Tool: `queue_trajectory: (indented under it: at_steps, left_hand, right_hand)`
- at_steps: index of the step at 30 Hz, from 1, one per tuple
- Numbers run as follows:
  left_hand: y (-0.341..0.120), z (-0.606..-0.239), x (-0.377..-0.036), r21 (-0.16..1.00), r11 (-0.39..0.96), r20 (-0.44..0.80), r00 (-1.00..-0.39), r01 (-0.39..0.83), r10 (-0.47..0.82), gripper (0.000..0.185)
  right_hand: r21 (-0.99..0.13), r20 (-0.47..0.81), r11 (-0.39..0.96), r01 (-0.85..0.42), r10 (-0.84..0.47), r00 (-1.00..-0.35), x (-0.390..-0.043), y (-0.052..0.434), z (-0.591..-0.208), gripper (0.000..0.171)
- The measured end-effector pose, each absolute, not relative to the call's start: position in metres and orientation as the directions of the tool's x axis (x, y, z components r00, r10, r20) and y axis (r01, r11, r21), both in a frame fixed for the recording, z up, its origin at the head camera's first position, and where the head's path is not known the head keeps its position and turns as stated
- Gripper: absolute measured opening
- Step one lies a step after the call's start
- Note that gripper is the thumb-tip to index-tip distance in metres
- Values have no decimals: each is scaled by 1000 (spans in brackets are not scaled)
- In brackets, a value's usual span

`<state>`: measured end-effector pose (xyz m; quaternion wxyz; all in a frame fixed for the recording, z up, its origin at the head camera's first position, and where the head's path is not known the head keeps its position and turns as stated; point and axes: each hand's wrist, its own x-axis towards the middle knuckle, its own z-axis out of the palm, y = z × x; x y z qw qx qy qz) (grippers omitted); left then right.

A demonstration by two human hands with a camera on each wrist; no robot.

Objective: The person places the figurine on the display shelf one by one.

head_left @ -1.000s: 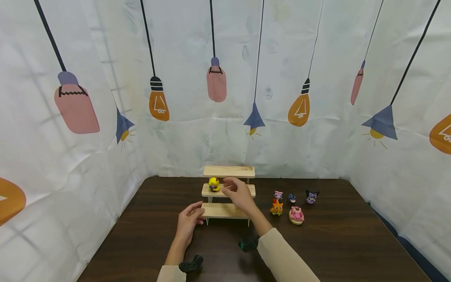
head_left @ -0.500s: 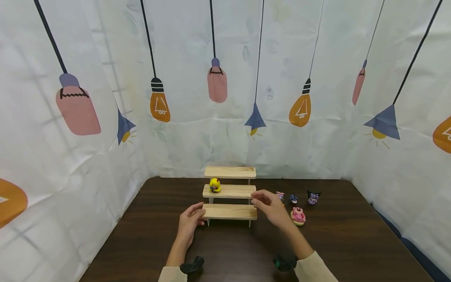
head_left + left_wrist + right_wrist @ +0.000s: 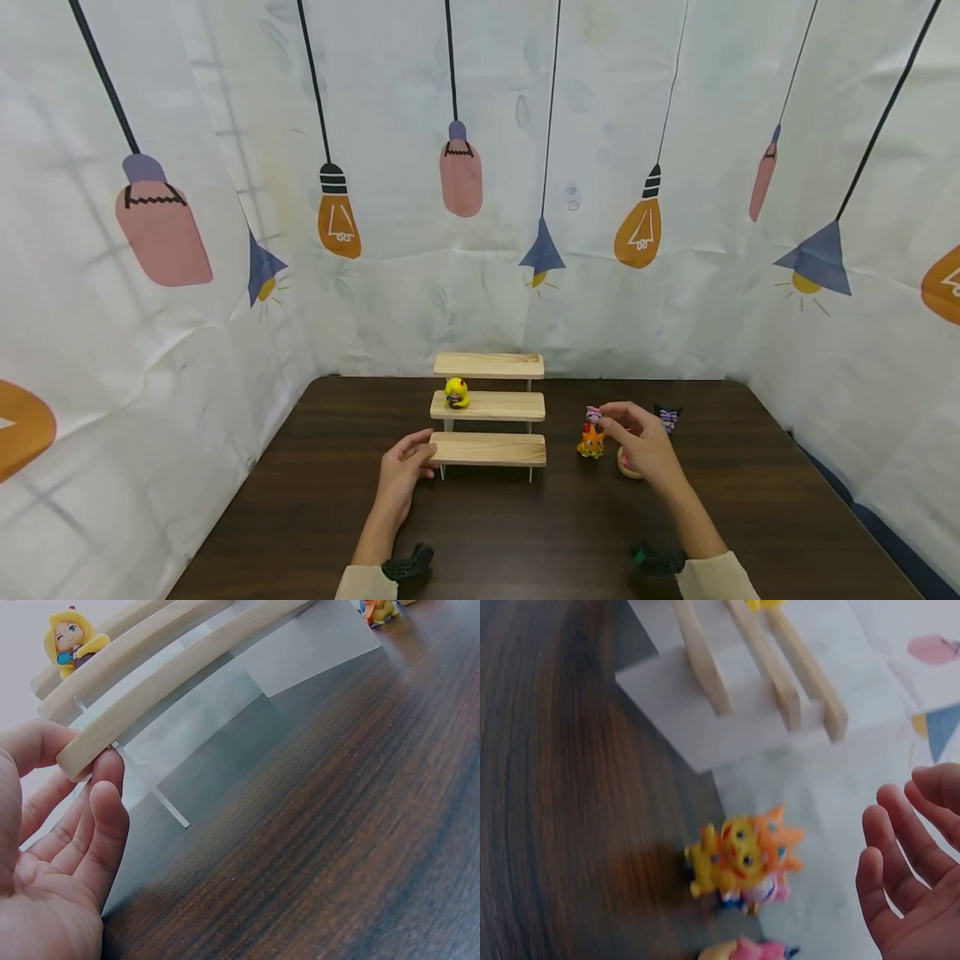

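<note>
From above, a person's two hands work at a dark wood-grain table (image 3: 487, 533) backed by a white curtain (image 3: 480, 167) printed with hanging light bulbs. A three-step pale wooden display riser (image 3: 487, 408) stands at the table's far middle. The left hand (image 3: 402, 475) rests at the left end of the lowest step, fingers relaxed and nearly straight; the left wrist view shows what the head view cannot, that the fingertips (image 3: 105, 769) touch the underside of that plank's end, beside a thin clear acrylic leg. A small glossy yellow-haired figurine (image 3: 456, 392) sits on the middle step, near its left end. The right hand (image 3: 641, 446) hovers to the riser's right over a cluster of small toy figures, fingers loosely spread and holding nothing; the right wrist view, blurred, shows its open palm (image 3: 915, 862) apart from a spiky orange and yellow figurine (image 3: 590, 442). A pink-topped figure (image 3: 593, 414) stands just behind that one, and a dark purple-eared figure (image 3: 667, 416) peeks past the hand.
</note>
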<state>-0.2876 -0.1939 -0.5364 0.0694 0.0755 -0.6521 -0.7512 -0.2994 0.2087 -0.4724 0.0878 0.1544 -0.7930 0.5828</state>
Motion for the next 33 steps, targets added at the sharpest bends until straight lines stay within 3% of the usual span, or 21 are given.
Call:
queue_trajectory:
  at_steps: [7,17,26,33]
  left_hand:
    - [-194,-535,-287,991,-131,-24,-977,3,-210,41]
    - [-193,-537,-289,994,-106,-29,-978,-7,-207,42]
    - [-193,-537,-289,995,-103,-31,-977,-9,-213,42]
    - [-192,-536,-287,995,-100,-31,-976,-10,-217,43]
  right_hand:
    - [-883,315,346,-317,-65,-947,-308,232,-485,34]
    - [-889,214,422,-179,34,-976,-312,254,-501,41]
    - [-898,153,423,-124,35,-988,-316,266,-517,45]
    - [-876,60,479,-63,-21,-998,-316,274,-521,58]
